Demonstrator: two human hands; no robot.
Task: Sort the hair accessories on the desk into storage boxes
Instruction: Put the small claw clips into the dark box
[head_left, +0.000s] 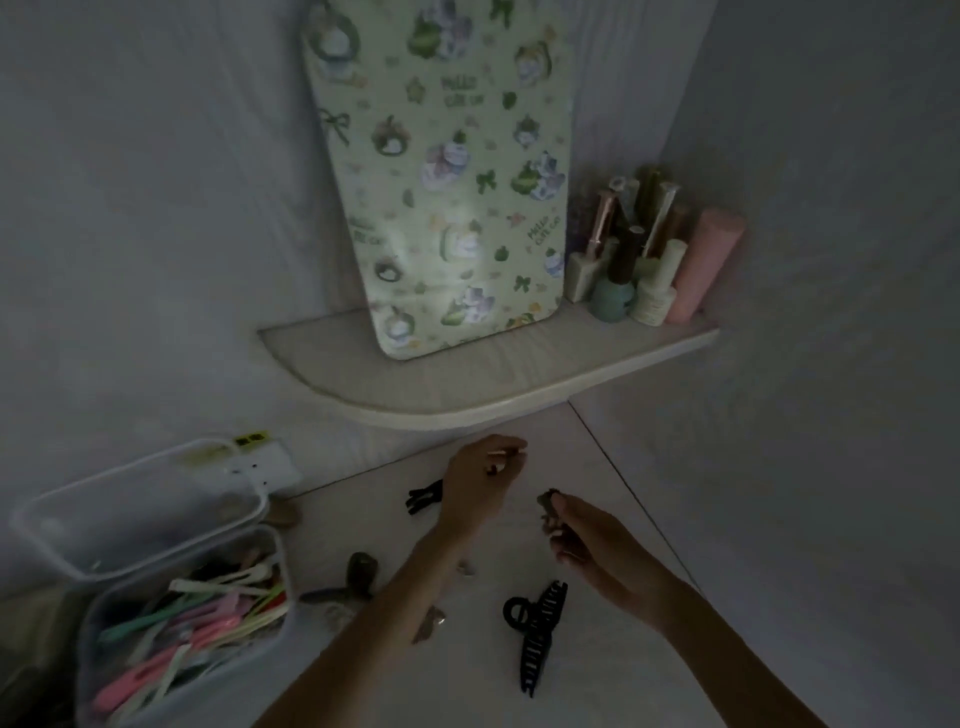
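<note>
Here, both hands work above the tabletop.
Right hand pinches a small dark clip; left hand pinches something tiny.

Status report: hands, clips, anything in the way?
Right hand pinches a small dark clip. Left hand curled, contents unclear. Big black claw clip loose on desk. Nothing blocking the box.

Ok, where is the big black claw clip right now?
In the head view the big black claw clip lies on the desk at lower centre, between the two forearms, just below the right hand, which pinches a small dark clip.
</note>
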